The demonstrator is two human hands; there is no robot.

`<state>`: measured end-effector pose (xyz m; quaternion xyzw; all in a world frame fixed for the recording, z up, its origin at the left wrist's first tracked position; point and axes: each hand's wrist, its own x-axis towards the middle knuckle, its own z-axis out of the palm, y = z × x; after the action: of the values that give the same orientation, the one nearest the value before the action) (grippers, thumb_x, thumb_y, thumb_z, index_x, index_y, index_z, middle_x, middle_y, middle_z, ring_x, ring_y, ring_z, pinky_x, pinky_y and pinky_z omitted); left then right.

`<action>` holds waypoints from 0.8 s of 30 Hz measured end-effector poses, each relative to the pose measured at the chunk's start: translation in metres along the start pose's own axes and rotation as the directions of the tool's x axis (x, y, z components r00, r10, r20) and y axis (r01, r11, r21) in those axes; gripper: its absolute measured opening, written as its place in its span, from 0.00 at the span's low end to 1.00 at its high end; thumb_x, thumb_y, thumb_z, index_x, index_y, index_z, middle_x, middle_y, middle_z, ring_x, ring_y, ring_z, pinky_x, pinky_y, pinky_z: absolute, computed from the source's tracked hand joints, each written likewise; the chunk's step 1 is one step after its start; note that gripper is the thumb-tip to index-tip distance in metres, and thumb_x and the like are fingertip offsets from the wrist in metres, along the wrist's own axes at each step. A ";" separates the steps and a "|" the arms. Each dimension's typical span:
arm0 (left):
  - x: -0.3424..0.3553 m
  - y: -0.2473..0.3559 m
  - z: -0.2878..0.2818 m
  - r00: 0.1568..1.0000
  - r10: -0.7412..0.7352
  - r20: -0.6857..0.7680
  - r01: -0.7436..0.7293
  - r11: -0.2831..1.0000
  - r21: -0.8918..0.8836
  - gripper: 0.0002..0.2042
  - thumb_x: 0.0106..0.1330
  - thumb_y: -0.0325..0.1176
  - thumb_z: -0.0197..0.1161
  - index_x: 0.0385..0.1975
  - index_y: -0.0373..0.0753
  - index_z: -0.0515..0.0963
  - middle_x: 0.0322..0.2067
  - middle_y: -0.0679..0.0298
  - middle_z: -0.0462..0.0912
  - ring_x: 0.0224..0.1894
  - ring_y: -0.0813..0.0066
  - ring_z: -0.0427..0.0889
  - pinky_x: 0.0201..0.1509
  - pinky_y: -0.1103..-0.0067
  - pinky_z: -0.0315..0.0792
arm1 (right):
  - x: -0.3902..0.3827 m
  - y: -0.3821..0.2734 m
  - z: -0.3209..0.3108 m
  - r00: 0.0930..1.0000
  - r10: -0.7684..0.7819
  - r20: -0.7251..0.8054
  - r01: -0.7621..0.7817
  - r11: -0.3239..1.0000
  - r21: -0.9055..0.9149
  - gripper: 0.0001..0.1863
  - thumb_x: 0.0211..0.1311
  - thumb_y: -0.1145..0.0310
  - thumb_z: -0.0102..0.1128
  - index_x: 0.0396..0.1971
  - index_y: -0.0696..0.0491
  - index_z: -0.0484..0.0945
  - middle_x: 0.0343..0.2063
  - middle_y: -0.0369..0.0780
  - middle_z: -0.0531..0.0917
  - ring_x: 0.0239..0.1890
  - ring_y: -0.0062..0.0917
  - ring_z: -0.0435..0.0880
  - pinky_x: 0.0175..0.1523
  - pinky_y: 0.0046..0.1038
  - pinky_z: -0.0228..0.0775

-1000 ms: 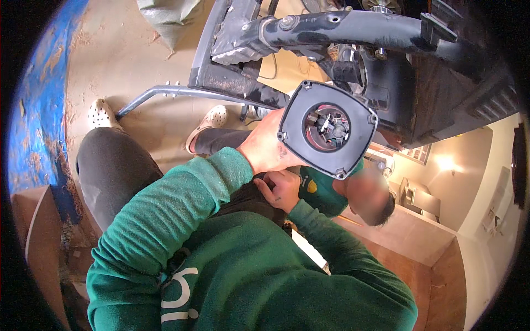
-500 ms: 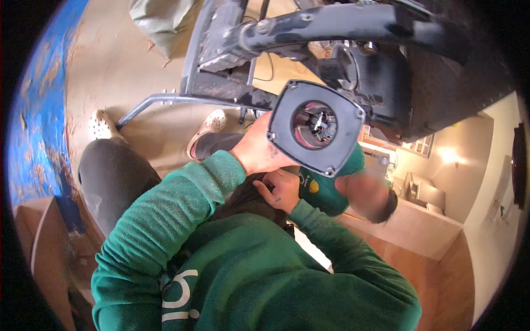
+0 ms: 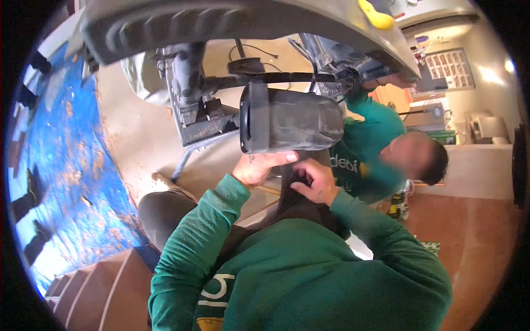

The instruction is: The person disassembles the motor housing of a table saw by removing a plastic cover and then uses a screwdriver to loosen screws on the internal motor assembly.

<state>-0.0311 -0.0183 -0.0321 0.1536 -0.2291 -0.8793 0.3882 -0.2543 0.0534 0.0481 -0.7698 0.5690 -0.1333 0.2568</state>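
Observation:
My left hand [image 3: 260,167] is closed on a dark grey plastic motor housing [image 3: 295,120], with the thumb along its near side and the other fingers mostly hidden. The housing lies sideways. Its squared flange points left and its rounded, scuffed end right. Just below it, my right hand [image 3: 316,183] has curled fingers against dark cloth [image 3: 290,193] over my lap and seems to grip a fold of it. Beyond the housing stands a black machine frame [image 3: 190,83] with metal legs and a wide grey curved part [image 3: 182,30] across the top.
Another person in a green sweatshirt [image 3: 375,127] is close on the right, one arm reaching to the machine. A blue tarp [image 3: 72,143] with wood shavings covers the left floor. Brown boards [image 3: 105,287] stand at lower left; a yellow object [image 3: 378,15] rests on the machine.
The housing has turned from its open end facing me to lying side-on. My right hand remains at the dark cloth. The view has shifted, showing more tarp and the machine's top.

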 end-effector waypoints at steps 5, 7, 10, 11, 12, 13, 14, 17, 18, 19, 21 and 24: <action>-0.007 0.020 0.016 0.990 0.126 0.062 -0.121 0.990 -0.071 0.35 0.62 0.40 0.79 0.65 0.27 0.74 0.63 0.51 0.82 0.66 0.58 0.79 0.74 0.64 0.71 | 0.018 0.023 0.011 0.970 0.185 -0.158 0.033 0.542 0.840 0.59 0.54 0.57 0.84 0.79 0.54 0.53 0.60 0.42 0.73 0.55 0.26 0.76 0.58 0.31 0.74; -0.011 0.023 0.019 0.972 0.225 0.066 -0.222 0.974 -0.042 0.43 0.58 0.48 0.79 0.70 0.32 0.70 0.66 0.53 0.79 0.68 0.56 0.77 0.76 0.60 0.68 | 0.041 -0.022 -0.006 0.970 0.168 -0.178 0.111 0.348 0.931 0.65 0.52 0.57 0.86 0.81 0.56 0.47 0.66 0.45 0.70 0.64 0.28 0.72 0.66 0.34 0.70; -0.011 0.014 0.016 0.966 0.257 -0.002 -0.257 0.966 -0.036 0.46 0.56 0.50 0.81 0.72 0.37 0.68 0.66 0.57 0.79 0.68 0.54 0.77 0.77 0.56 0.67 | 0.057 -0.033 -0.017 0.979 0.044 -0.197 0.159 0.434 0.887 0.67 0.49 0.61 0.88 0.82 0.55 0.46 0.76 0.44 0.61 0.76 0.30 0.63 0.77 0.34 0.56; -0.012 0.012 0.014 0.967 0.251 -0.035 -0.251 0.968 0.006 0.48 0.55 0.56 0.80 0.73 0.39 0.67 0.67 0.59 0.77 0.69 0.53 0.76 0.76 0.52 0.67 | 0.061 -0.041 -0.017 0.962 0.030 -0.272 0.224 0.489 0.843 0.67 0.45 0.66 0.90 0.81 0.56 0.49 0.73 0.45 0.66 0.75 0.31 0.65 0.79 0.36 0.55; -0.011 0.009 0.020 0.967 0.250 -0.047 -0.251 0.968 -0.019 0.49 0.55 0.58 0.80 0.73 0.39 0.66 0.68 0.58 0.76 0.69 0.53 0.76 0.76 0.52 0.67 | 0.063 -0.041 -0.018 0.955 0.031 -0.294 0.235 0.525 0.818 0.67 0.45 0.65 0.90 0.81 0.56 0.50 0.72 0.45 0.68 0.75 0.31 0.66 0.79 0.35 0.56; -0.010 0.007 0.027 0.967 0.249 -0.061 -0.252 0.967 -0.044 0.49 0.55 0.60 0.79 0.74 0.39 0.66 0.68 0.58 0.76 0.69 0.52 0.76 0.76 0.51 0.67 | 0.066 -0.040 -0.021 0.948 0.032 -0.315 0.244 0.561 0.791 0.67 0.44 0.65 0.90 0.80 0.57 0.51 0.71 0.45 0.69 0.74 0.31 0.67 0.78 0.35 0.57; -0.012 0.005 0.032 0.964 0.251 -0.083 -0.257 0.964 -0.069 0.50 0.55 0.62 0.79 0.74 0.40 0.66 0.69 0.58 0.75 0.69 0.52 0.75 0.77 0.51 0.67 | 0.067 -0.042 -0.020 0.944 0.030 -0.327 0.247 0.593 0.766 0.66 0.44 0.64 0.90 0.80 0.57 0.52 0.70 0.46 0.71 0.73 0.31 0.69 0.78 0.34 0.58; -0.010 -0.001 0.043 0.950 0.284 -0.132 -0.296 0.952 -0.082 0.56 0.53 0.71 0.75 0.76 0.40 0.63 0.72 0.57 0.72 0.71 0.50 0.73 0.80 0.54 0.64 | 0.074 -0.048 -0.015 0.901 0.019 -0.433 0.330 0.617 0.715 0.64 0.40 0.62 0.92 0.77 0.58 0.59 0.65 0.46 0.76 0.69 0.30 0.75 0.74 0.33 0.65; -0.006 -0.005 0.051 0.941 0.307 -0.140 -0.322 0.942 -0.100 0.58 0.52 0.73 0.74 0.77 0.40 0.62 0.72 0.57 0.71 0.72 0.50 0.72 0.80 0.55 0.63 | 0.077 -0.047 -0.015 0.896 0.015 -0.445 0.344 0.610 0.714 0.64 0.40 0.61 0.92 0.76 0.58 0.60 0.65 0.46 0.76 0.68 0.30 0.75 0.74 0.33 0.65; -0.003 -0.009 0.053 0.933 0.319 -0.170 -0.332 0.942 -0.057 0.59 0.52 0.78 0.69 0.78 0.43 0.61 0.74 0.58 0.69 0.74 0.52 0.69 0.82 0.55 0.60 | 0.081 -0.044 -0.012 0.882 0.028 -0.471 0.358 0.611 0.706 0.60 0.37 0.60 0.93 0.73 0.58 0.64 0.63 0.46 0.78 0.66 0.31 0.78 0.71 0.34 0.68; 0.006 -0.014 0.065 0.878 0.370 -0.305 -0.402 0.915 -0.046 0.59 0.52 0.81 0.66 0.78 0.45 0.60 0.75 0.59 0.68 0.75 0.53 0.67 0.82 0.56 0.59 | 0.083 -0.047 -0.017 0.860 0.016 -0.510 0.365 0.679 0.638 0.58 0.36 0.57 0.91 0.70 0.57 0.67 0.61 0.48 0.78 0.64 0.40 0.78 0.70 0.37 0.68; 0.008 -0.014 0.075 0.858 0.370 -0.356 -0.402 0.916 -0.017 0.58 0.54 0.85 0.58 0.79 0.50 0.60 0.76 0.62 0.66 0.77 0.56 0.65 0.83 0.57 0.58 | 0.089 -0.052 -0.019 0.803 -0.018 -0.596 0.398 0.760 0.514 0.53 0.36 0.54 0.88 0.65 0.56 0.71 0.54 0.49 0.79 0.58 0.47 0.80 0.64 0.43 0.71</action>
<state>-0.0783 0.0055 0.0238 0.2388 -0.1434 -0.7522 0.5972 -0.1934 -0.0239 0.0845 -0.6302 0.4490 -0.5586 0.2988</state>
